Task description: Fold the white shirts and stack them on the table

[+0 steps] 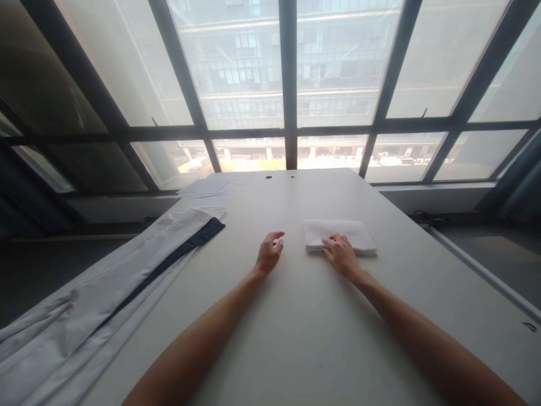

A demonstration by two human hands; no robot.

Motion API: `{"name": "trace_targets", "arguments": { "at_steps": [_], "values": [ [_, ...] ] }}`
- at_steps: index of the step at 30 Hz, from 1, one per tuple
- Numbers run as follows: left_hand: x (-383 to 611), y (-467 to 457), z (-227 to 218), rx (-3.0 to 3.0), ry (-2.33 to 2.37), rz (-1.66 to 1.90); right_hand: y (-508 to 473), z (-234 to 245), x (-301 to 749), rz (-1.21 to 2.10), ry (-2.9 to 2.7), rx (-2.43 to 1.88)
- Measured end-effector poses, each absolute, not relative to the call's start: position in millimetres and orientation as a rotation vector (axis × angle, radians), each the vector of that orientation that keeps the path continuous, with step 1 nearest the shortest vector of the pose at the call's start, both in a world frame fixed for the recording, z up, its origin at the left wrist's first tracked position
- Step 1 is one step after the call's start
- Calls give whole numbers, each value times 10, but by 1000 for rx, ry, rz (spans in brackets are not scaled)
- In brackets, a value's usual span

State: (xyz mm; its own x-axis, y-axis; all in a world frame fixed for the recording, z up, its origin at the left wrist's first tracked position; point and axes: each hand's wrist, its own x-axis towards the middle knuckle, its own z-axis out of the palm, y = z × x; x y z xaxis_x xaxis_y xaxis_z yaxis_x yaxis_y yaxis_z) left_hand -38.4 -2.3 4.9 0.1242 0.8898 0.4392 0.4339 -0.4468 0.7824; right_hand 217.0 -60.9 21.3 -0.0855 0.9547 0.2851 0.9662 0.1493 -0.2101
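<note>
A folded white cloth [310, 232], in several flat layers, lies on the white table to the right of the middle. My right hand [341, 256] is on its near edge, with bent fingers on top and the thumb low by the front side. To the left of the cloth, and apart from it, my left hand [269, 254] is just over the bare tabletop. Its fingers curve loosely, the thumb stands away from them, and nothing is between them.
Long pieces of light grey fabric [139, 265] with a dark navy strip [177, 252] lie along the table's left side. Thin white sheets [205, 192] are behind them. The white table [270, 327] reaches toward large framed windows [245, 67]. A curtain [29, 186] hangs at the left.
</note>
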Motion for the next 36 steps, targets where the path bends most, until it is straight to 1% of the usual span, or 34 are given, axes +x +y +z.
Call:
{"name": "trace_targets", "arguments": {
  "at_steps": [2, 4, 9, 15, 19, 24, 27, 30, 33, 36],
  "values": [
    [-321, -137, 94, 2228, 1213, 1194, -499, 216, 2466, -47, -2041, -1790],
    [-235, -219, 148, 2399, 1187, 1101, -458, 221, 2770, -77, -2045, -1733],
    [152, -150, 257, 2563, 1202, 861, -529, 208, 3346, -127, -2234, -1651],
    [658, 154, 220, 2764, 1124, 624, -579, 170, 3555, -289, -2365, -1679],
    [1003, 403, 116, 2759, 1111, 692, -347, 174, 3793, -370, -2306, -1805],
    [1641, 801, 10, 2694, 1100, 792, 171, 170, 4197, -497, -2148, -2073],
    [1906, 981, -24, 2657, 1067, 802, 400, 189, 4294, -505, -2069, -2166],
    [1985, 1066, -67, 2598, 1020, 893, 525, 195, 4188, -458, -2148, -1991],
    [1970, 1089, -114, 2503, 1030, 1051, 616, 158, 3942, -333, -2297, -1758],
    [1954, 1104, -146, 2401, 1141, 1090, 704, 102, 3730, -233, -2343, -1712]
  ]
}}
